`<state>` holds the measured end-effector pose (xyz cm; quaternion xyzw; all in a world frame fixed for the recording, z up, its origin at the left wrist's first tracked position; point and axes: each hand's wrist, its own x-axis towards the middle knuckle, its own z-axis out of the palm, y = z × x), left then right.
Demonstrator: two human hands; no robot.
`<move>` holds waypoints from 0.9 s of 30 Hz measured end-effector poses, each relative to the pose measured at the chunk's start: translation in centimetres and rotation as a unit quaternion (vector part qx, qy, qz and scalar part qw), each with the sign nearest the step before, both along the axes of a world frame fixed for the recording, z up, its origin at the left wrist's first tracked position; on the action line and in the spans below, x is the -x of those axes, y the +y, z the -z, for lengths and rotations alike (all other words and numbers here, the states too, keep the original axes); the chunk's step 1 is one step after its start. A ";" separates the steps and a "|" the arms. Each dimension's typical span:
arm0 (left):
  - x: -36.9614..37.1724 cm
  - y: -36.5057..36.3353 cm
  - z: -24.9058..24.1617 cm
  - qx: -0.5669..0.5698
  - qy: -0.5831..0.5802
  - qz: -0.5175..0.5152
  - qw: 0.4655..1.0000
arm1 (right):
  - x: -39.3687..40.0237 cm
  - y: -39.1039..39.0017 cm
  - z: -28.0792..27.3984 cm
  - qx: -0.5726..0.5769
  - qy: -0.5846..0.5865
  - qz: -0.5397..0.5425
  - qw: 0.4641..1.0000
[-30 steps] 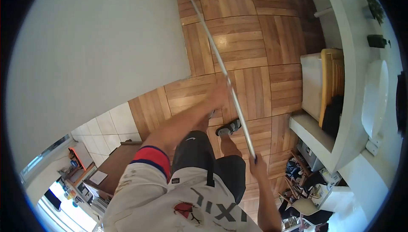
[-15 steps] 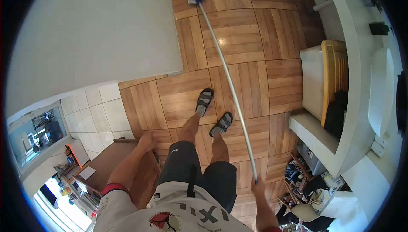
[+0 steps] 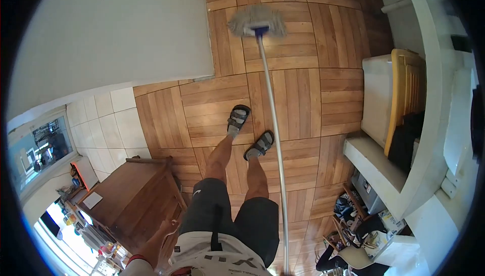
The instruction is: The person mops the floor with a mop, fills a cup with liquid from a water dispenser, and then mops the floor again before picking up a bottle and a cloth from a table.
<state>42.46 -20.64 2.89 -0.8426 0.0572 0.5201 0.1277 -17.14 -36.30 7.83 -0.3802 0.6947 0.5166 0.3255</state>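
A mop with a grey string head [image 3: 257, 20] and a blue socket lies against the parquet floor [image 3: 295, 104]. Its long pale pole [image 3: 275, 124] runs down to the bottom edge of the view, right of my legs. My right hand is out of the frame at the pole's lower end. Beside my shorts and in front of the brown wooden cabinet [image 3: 118, 190], my left hand [image 3: 169, 227] hangs low with nothing in it, its fingers loosely apart. My sandalled feet [image 3: 238, 118] stand left of the pole.
A pale wall [image 3: 116, 28] fills the upper left, its corner near my feet. On the right are a white bin with a yellow lid [image 3: 404, 99] and a low white ledge [image 3: 376, 162]. A chair [image 3: 356, 256] and piled items stand at the lower right.
The mop head has moved right and nearer to my feet, and the pole stands more upright in view. My left hand has dropped back towards my hip. My right hand has left the frame.
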 end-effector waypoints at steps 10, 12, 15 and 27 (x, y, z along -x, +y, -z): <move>-3.5 4.5 2.4 0.089 -0.066 -0.148 0.983 | -49.1 -45.2 23.8 0.290 -0.428 -0.108 0.849; -3.7 1.6 0.1 0.052 -0.067 -0.122 0.989 | -53.3 -49.4 21.1 0.320 -0.437 -0.102 0.835; -4.2 -1.4 -0.8 0.076 -0.051 -0.164 0.982 | -50.2 -49.1 20.4 0.312 -0.396 -0.106 0.857; -3.8 -1.7 0.0 -0.022 0.027 -0.059 0.998 | -0.8 -4.4 -3.1 0.099 -0.105 0.040 0.989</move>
